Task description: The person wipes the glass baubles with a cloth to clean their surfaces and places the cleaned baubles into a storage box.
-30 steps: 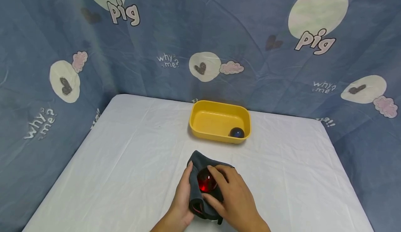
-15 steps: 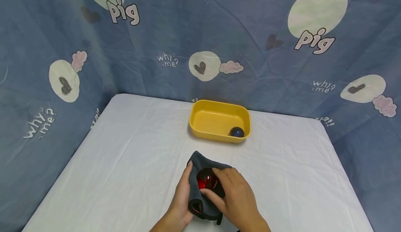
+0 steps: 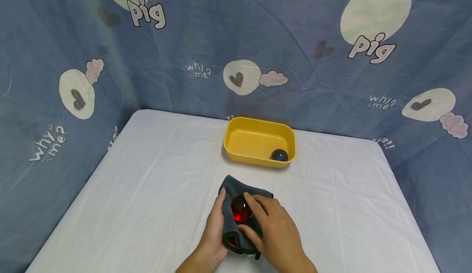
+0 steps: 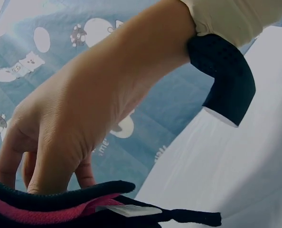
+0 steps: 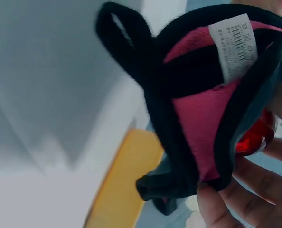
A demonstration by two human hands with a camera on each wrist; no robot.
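Observation:
A glossy, see-through red ball [image 3: 240, 212] sits in a folded dark grey cloth [image 3: 237, 188] near the front of the table. My left hand [image 3: 211, 236] holds the cloth from the left side, with part of its fingers hidden behind it. With thumb and fingers, my right hand [image 3: 278, 230] pinches the ball from the right. In the right wrist view, the cloth [image 5: 205, 121] shows a pink inner side, black edging, a hanging loop and a white printed label [image 5: 235, 47]. The red ball [image 5: 256, 135] is partly hidden there by the cloth and fingers.
A yellow rectangular tray [image 3: 247, 142] stands at the back middle of the white-covered table [image 3: 147, 207]. A dark blue ball [image 3: 279, 155] lies in its front right corner. Behind and beside the table hangs a blue printed curtain [image 3: 184, 31].
The right fingers slid to the right across the ball half a second ago, and now lie farther left over its top again. Cloth and ball have shifted slightly; tray and blue ball stay put.

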